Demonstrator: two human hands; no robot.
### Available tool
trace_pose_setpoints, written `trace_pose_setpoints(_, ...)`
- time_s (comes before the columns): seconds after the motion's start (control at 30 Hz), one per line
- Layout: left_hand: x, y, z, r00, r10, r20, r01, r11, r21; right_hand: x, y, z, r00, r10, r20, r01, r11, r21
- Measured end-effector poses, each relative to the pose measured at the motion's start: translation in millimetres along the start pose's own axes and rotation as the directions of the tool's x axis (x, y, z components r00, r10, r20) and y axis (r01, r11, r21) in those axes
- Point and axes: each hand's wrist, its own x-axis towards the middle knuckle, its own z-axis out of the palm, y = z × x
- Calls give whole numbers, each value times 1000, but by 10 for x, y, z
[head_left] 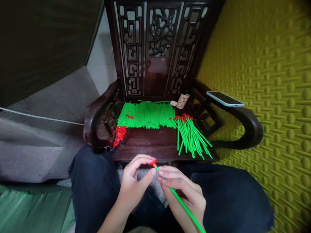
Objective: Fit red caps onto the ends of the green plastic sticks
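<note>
My left hand (134, 179) pinches a small red balloon-stick cup (152, 162) between thumb and fingers, above my lap. Closed around a green plastic stick (182, 204), my right hand (186, 191) holds it just below the cup. The stick's upper end meets the narrow base of the cup, while its lower end runs down past my right palm. On the chair seat ahead lies a wide layer of green sticks (150, 114). Loose red cups (120, 134) are heaped at the seat's left. A bundle of sticks with red cups on their far ends (191, 137) fans out at the right.
The dark carved wooden chair (149, 137) faces me, with curved armrests either side. A phone (225, 98) rests on the right armrest. Toward the back right of the seat is a patterned pink container (182, 101). A textured yellow wall (274, 97) borders the right side.
</note>
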Motion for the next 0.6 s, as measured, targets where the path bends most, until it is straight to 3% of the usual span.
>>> trace_pose_setpoints(0.23, -18, 19, 32, 985, 162, -64, -148, 973, 179, -14, -44, 40, 998, 55, -40, -57, 997, -56)
trace_pose_setpoints(0.33, -39, -11, 60, 983, 156, -94, -140, 978, 155, -16, -22, 59, 999, 37, -30, -38, 998, -58)
trace_pose_setpoints(0.47, -75, -76, 134, 984, -105, -141, 73, 974, -216, -39, 46, 98, 992, -121, -20, 118, 986, -122)
trace_pose_setpoints(0.6, -29, -129, 144, 904, -402, -143, 268, 796, -543, -100, 88, 105, 994, -82, -73, 70, 985, -158)
